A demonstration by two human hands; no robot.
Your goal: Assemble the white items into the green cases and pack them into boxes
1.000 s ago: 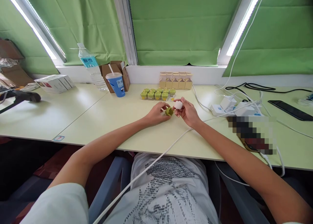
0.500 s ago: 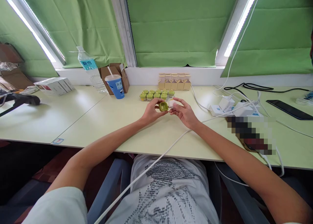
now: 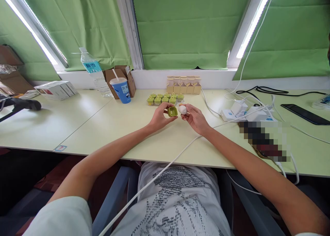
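My left hand [image 3: 161, 117] is closed on a small green square lid [image 3: 172, 111], its hollow underside turned toward me. Close to its right, my right hand [image 3: 196, 119] pinches a small rounded white piece [image 3: 183, 109] whose exact kind I cannot make out. Lid and white piece are apart, with a narrow gap between them. Just beyond my fingers stand several small clear jars with green lids [image 3: 165, 100] in two rows. At the right end of the rows, a clear jar [image 3: 180, 98] is partly hidden by my hands.
Small cream boxes [image 3: 184, 86] stand in a row against the wall. A blue cup with straw [image 3: 121, 90], a water bottle [image 3: 95, 72] and a cardboard box [image 3: 131, 82] are at left. A power strip [image 3: 229, 115], phone [image 3: 305, 114] and cables lie right; a white cable [image 3: 165, 170] crosses the table edge.
My right hand has drawn slightly to the right, and the white piece has turned so more of its rounded face shows. My left hand holds the lid almost still.
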